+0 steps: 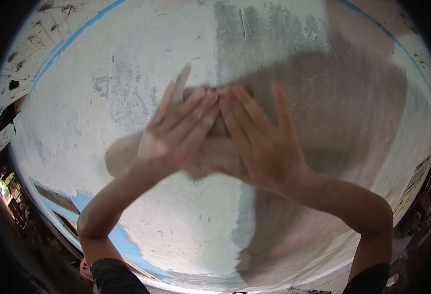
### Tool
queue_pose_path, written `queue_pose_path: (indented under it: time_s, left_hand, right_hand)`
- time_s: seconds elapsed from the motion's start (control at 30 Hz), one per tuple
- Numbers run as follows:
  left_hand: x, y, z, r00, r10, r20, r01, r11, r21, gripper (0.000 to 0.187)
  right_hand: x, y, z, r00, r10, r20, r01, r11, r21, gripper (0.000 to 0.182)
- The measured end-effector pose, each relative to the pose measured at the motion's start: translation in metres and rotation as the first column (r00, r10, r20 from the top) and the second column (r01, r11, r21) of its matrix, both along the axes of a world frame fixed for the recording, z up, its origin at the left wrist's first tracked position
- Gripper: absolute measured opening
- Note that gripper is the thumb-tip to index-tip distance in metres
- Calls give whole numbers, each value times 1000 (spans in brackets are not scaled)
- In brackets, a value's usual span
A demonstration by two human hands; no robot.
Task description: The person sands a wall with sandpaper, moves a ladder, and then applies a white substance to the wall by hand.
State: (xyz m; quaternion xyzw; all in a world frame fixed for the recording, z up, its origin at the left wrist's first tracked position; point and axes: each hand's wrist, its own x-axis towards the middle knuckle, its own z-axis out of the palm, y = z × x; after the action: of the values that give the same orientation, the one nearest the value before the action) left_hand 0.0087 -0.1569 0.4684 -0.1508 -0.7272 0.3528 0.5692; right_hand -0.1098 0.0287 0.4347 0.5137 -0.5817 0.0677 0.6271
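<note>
Both hands lie raised in front of me against a patchy pale wall [161, 44], their fingertips meeting near the middle. Beneath the fingers is a flat, brownish rectangular piece [220, 128], probably sandpaper; the hands cover most of it. My left hand [176, 130] is blurred by motion, its fingers stretched out over the left part of the piece. Flat over the right part lies my right hand [262, 137], with its fingers straight and one finger held apart. Neither hand has its fingers wrapped around anything.
Grey bare patches [269, 29] and blue paint [132, 250] mark the wall. My arms cast a broad shadow [333, 117] to the right. Perforated panels [44, 36] border the wall at upper left. A pink-red object [85, 268] shows at lower left.
</note>
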Motion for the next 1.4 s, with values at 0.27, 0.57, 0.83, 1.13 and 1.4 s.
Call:
queue_pose_path:
  time_s: [0.27,0.57,0.83,1.13,1.4]
  left_hand:
    - [-5,-4,52,992,6,-122,-12,999,-51,42]
    - [0,-7,-13,999,-24,22,24,1000,15,31]
    - [-6,0,62,982,-28,-185,19,998,-52,29]
    - [0,-11,-13,998,-52,17,52,999,-16,35]
    - [-6,-14,67,991,-11,-137,2,998,-63,46]
  right_hand:
    - [-6,-14,60,990,-45,-137,27,992,-126,91]
    - [-5,3,-7,1000,17,-12,-17,1000,-6,87]
    - [-5,-14,63,991,-45,-124,26,988,-152,84]
    - [-4,0,-11,1000,18,1,-18,1000,20,88]
    - [-4,-18,69,994,13,-112,-29,990,-137,89]
